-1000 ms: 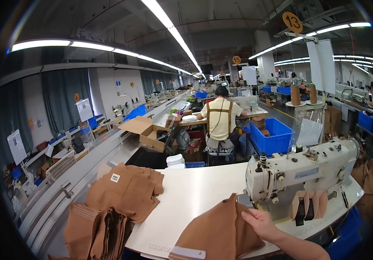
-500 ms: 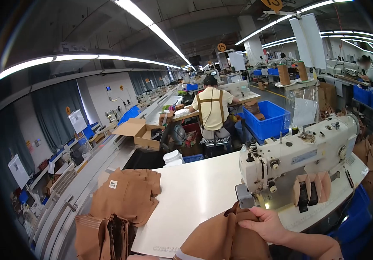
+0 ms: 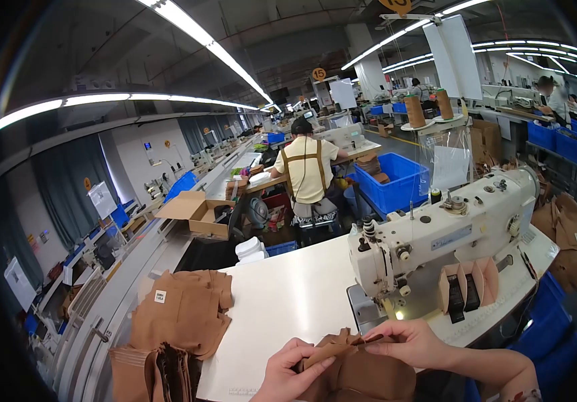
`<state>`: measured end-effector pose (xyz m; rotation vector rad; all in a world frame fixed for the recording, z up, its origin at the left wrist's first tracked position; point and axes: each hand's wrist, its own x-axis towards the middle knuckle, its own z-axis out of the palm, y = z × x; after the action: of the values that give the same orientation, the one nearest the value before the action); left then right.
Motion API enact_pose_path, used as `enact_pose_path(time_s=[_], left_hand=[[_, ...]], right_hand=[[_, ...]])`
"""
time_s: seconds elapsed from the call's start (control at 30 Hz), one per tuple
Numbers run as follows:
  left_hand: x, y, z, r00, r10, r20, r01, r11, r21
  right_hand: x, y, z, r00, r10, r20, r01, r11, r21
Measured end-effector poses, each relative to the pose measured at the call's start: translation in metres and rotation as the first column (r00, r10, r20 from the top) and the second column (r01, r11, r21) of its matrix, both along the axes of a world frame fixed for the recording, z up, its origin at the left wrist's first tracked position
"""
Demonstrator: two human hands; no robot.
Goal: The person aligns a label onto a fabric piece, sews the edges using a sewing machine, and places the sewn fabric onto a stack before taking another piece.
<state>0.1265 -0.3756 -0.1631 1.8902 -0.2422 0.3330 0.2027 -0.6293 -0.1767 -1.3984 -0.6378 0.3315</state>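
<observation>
A piece of brown fabric (image 3: 369, 375) hangs between my two hands at the front edge of the white table. My left hand (image 3: 293, 368) pinches its upper edge on the left. On the right, my right hand (image 3: 406, 343) grips the same edge, where a darker brown strip shows near the fingertips. The lower part of the fabric runs out of view. Just beyond my hands stands a white sewing machine (image 3: 446, 231), its needle area lit by a small lamp.
Stacked brown fabric pieces (image 3: 181, 315) with a white label lie at the table's left. A divided pink holder (image 3: 468, 287) with black strips stands by the machine. Ahead, a seated person (image 3: 306, 167) works beside a blue crate (image 3: 392, 184). An open cardboard box (image 3: 198, 216) sits further left.
My left hand has come up into view and taken hold of the fabric's edge. The fabric has moved slightly lower, away from the machine's needle area. The camera view has shifted a little.
</observation>
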Motion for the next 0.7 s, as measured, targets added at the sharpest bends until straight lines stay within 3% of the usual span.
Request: enact_pose_path(time_s=[0.07, 0.13, 0.27, 0.37, 0.57, 0.7], left_hand=[[0.001, -0.003, 0.012, 0.997, -0.042, -0.069, 0.035, 0.994, -0.101], [0.004, -0.004, 0.017, 0.995, 0.002, -0.103, -0.008, 0.998, -0.059], [0.006, -0.003, 0.021, 0.988, 0.067, -0.142, -0.073, 0.997, -0.039], [0.007, -0.001, 0.017, 0.983, 0.039, -0.177, -0.067, 0.986, -0.151], [0.005, -0.005, 0.017, 0.962, 0.1, -0.252, -0.155, 0.966, -0.209], [0.006, 0.0, 0.006, 0.983, 0.035, -0.182, -0.075, 0.972, -0.221]], right_hand=[[0.004, -0.002, 0.008, 0.989, 0.044, -0.143, -0.047, 0.999, -0.02], [0.01, -0.004, 0.01, 0.978, 0.071, -0.197, -0.085, 0.995, -0.061], [0.014, -0.003, 0.004, 0.974, 0.103, -0.2, -0.1, 0.995, 0.026], [0.016, -0.007, 0.004, 0.975, 0.123, -0.184, -0.127, 0.992, -0.012], [0.016, -0.011, 0.007, 0.986, 0.107, -0.126, -0.119, 0.988, -0.099], [0.012, -0.008, 0.006, 0.993, 0.107, -0.06, -0.111, 0.991, -0.075]])
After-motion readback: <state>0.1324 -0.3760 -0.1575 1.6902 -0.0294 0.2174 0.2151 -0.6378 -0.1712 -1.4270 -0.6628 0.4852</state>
